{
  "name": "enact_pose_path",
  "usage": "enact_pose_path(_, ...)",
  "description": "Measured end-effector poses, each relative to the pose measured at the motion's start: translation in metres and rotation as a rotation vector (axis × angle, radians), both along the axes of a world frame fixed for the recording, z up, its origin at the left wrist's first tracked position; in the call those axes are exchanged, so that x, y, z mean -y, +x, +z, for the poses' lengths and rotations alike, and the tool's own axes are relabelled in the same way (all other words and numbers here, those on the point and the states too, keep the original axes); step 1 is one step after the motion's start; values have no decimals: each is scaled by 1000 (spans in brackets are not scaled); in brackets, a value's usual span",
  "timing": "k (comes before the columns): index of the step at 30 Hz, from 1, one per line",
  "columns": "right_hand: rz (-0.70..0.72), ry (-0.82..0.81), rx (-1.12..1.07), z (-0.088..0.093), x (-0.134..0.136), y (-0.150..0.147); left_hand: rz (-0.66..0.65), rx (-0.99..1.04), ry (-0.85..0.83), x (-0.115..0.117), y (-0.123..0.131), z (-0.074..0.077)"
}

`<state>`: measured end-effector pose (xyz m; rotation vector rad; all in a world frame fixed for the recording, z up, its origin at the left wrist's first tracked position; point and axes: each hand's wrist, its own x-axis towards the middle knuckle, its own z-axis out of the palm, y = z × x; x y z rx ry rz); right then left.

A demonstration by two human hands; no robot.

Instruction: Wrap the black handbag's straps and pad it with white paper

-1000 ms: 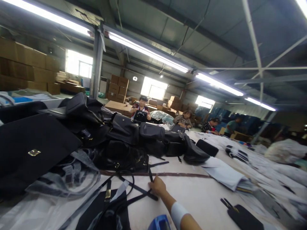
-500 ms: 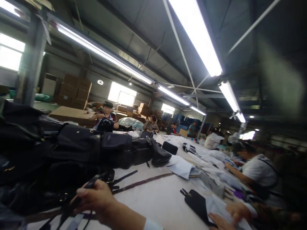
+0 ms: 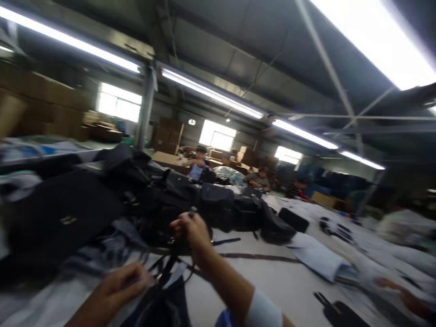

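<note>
My right hand (image 3: 193, 234) is closed around a black strap (image 3: 192, 210), whose end sticks up above the fingers. Below it, thin black straps and a pale tag (image 3: 175, 274) hang over a dark bag (image 3: 163, 304) at the bottom edge. My left hand (image 3: 117, 288) is beside these straps at the lower left, thumb and fingers apart and blurred by motion. I cannot make out anything held in it. Several black leather bags (image 3: 216, 202) stand in a row behind my hands.
A large black bag with a metal clasp (image 3: 68, 220) lies at left. White folded sheets (image 3: 320, 259) and a black flat piece (image 3: 344, 313) lie on the white table (image 3: 259, 281). Co-workers (image 3: 199, 165) sit across the table; another person's hand (image 3: 391, 285) is at the right.
The view has swung left, so the bags and table appear further right. My right hand has lifted with the strap. My left hand has come into view at the lower left.
</note>
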<state>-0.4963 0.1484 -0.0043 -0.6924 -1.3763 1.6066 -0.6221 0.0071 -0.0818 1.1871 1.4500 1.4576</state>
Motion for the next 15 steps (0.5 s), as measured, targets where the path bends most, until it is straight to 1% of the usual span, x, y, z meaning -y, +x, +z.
enact_pose_path(1,11,-23,-28,2,-7,-1,-70,-32,19,8,-4,0)
enact_pose_path(3,47,-69,-65,-3,-13,-7,-45,-20,89,17,-6,2)
enact_pose_path(4,74,-91,-69,-8,-11,-11,-24,5,128,18,-6,3)
enact_pose_path(5,103,-109,-73,-13,-6,-15,-9,32,156,17,-5,4)
enact_pose_path(7,166,-135,-72,-24,13,-22,-25,103,207,15,-2,6)
enact_pose_path(10,246,-90,-48,-36,43,-29,-73,191,252,14,1,7)
enact_pose_path(13,302,12,-7,-39,62,-34,-59,214,236,18,0,3)
enact_pose_path(15,326,30,21,-37,67,-36,-49,199,215,22,-2,1)
